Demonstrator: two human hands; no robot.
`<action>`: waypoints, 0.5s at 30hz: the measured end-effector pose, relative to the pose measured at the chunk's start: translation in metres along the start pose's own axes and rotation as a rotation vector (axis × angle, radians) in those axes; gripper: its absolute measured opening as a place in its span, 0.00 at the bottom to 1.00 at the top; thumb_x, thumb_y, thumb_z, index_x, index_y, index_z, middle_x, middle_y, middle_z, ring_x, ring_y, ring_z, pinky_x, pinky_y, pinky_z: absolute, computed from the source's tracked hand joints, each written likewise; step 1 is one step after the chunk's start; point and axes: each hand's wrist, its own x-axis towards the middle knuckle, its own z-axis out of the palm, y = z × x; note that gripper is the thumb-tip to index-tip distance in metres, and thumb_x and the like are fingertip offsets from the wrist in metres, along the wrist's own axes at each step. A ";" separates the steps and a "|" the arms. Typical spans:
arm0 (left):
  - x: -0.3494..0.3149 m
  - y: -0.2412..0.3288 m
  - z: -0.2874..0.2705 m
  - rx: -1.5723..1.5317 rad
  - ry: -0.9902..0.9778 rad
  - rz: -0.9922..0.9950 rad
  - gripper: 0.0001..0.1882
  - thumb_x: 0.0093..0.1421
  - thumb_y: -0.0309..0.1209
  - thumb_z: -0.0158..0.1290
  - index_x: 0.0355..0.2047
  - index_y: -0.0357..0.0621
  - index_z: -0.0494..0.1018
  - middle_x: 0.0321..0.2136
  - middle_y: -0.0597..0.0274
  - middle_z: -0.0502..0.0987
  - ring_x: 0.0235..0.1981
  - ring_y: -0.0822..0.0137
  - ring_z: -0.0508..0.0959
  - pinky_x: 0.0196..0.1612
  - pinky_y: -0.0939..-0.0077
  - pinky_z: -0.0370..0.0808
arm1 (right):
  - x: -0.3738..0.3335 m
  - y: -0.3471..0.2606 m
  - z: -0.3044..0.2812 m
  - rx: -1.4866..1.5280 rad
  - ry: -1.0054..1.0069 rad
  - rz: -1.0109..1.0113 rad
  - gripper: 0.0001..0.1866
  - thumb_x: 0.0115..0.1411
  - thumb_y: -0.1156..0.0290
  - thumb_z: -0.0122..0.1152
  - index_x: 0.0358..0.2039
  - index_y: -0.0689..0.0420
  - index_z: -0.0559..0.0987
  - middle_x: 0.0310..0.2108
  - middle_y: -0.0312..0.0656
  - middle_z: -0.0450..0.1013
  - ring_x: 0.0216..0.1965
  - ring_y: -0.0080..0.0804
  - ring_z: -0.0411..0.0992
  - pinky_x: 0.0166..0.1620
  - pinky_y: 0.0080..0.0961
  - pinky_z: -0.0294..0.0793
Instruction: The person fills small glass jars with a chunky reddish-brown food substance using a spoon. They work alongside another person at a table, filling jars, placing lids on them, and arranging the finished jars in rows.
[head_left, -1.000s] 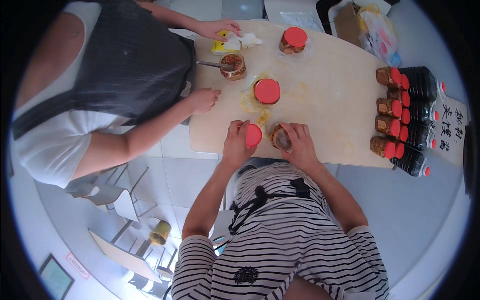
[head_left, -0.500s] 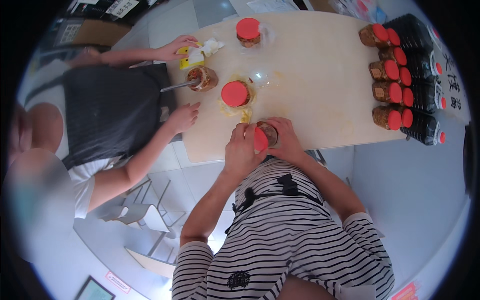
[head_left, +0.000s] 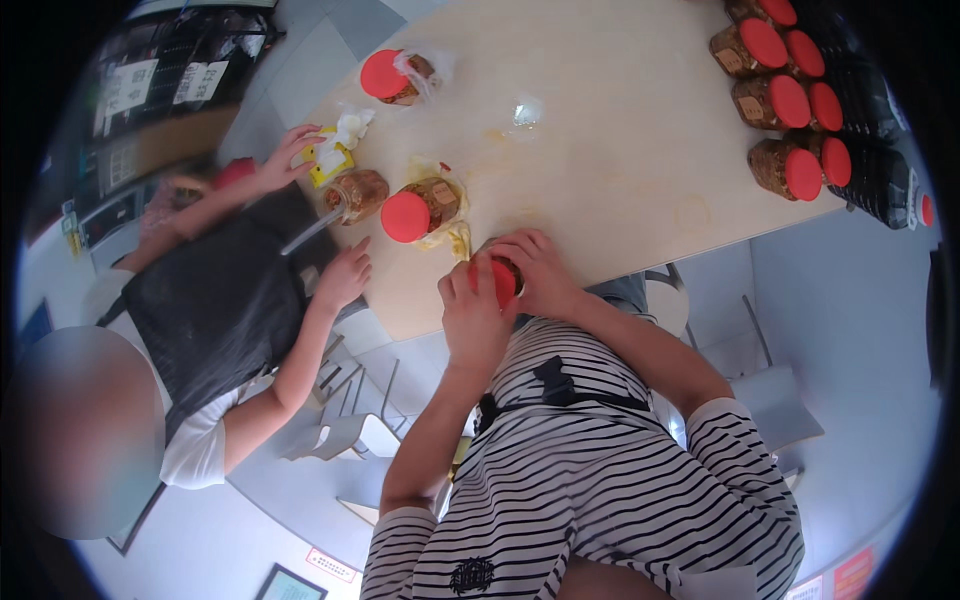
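At the table's near edge, my left hand (head_left: 474, 312) has its fingers curled over a red lid (head_left: 504, 284). The lid sits over the mouth of a jar; whether it is threaded on cannot be seen. My right hand (head_left: 541, 270) wraps round this jar from the other side, hiding most of it. Just beyond my left hand, a filled jar (head_left: 436, 197) with a red lid leans on crumpled yellow wrapping (head_left: 457, 240). Further left, an open jar (head_left: 358, 193) of reddish-brown food has a metal-looking utensil (head_left: 312, 231) sticking out.
A co-worker in a dark apron (head_left: 225, 290) stands at the left, one hand (head_left: 292, 158) at a yellow tissue pack (head_left: 330, 165). Another red-lidded jar (head_left: 395, 78) with clear plastic stands far left. Several red-lidded jars (head_left: 770, 102) and dark bottles (head_left: 885, 180) line the right side of the table (head_left: 620, 130).
My left hand has brought the red lid from beside the jar's mouth onto it. The whole view has turned, shifting the table and jars. The co-worker's upper hand stays by the tissue pack.
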 end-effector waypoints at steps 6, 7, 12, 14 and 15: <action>0.004 0.013 -0.022 -0.030 -0.059 -0.084 0.43 0.43 0.30 0.69 0.62 0.48 0.66 0.55 0.45 0.66 0.53 0.43 0.69 0.50 0.55 0.76 | -0.001 0.011 0.007 -0.029 -0.002 -0.007 0.43 0.31 0.65 0.78 0.53 0.50 0.74 0.56 0.39 0.68 0.60 0.47 0.61 0.64 0.46 0.58; 0.004 0.013 -0.014 -0.061 -0.116 -0.181 0.44 0.43 0.30 0.69 0.63 0.49 0.65 0.57 0.45 0.65 0.54 0.43 0.68 0.50 0.55 0.76 | 0.000 0.009 0.005 -0.010 -0.003 -0.011 0.42 0.32 0.64 0.78 0.53 0.50 0.74 0.55 0.39 0.69 0.59 0.47 0.61 0.63 0.46 0.59; -0.002 0.011 -0.019 0.001 -0.123 -0.040 0.42 0.46 0.34 0.68 0.63 0.49 0.65 0.58 0.42 0.64 0.55 0.43 0.68 0.50 0.55 0.76 | 0.002 0.008 0.004 0.029 0.014 -0.013 0.40 0.33 0.64 0.78 0.52 0.49 0.74 0.53 0.40 0.69 0.58 0.47 0.62 0.62 0.46 0.60; 0.002 0.019 -0.017 -0.079 -0.141 -0.302 0.41 0.47 0.34 0.67 0.63 0.50 0.65 0.59 0.41 0.64 0.55 0.42 0.68 0.50 0.55 0.76 | 0.002 0.010 0.005 -0.006 -0.001 -0.014 0.41 0.31 0.63 0.78 0.52 0.51 0.74 0.53 0.40 0.70 0.59 0.47 0.62 0.63 0.46 0.59; 0.002 0.016 -0.016 -0.034 -0.131 -0.149 0.41 0.48 0.34 0.67 0.63 0.48 0.64 0.58 0.42 0.64 0.55 0.42 0.68 0.49 0.55 0.76 | 0.002 0.010 0.005 -0.026 -0.007 -0.015 0.42 0.31 0.63 0.78 0.52 0.52 0.74 0.53 0.41 0.70 0.59 0.47 0.61 0.64 0.46 0.59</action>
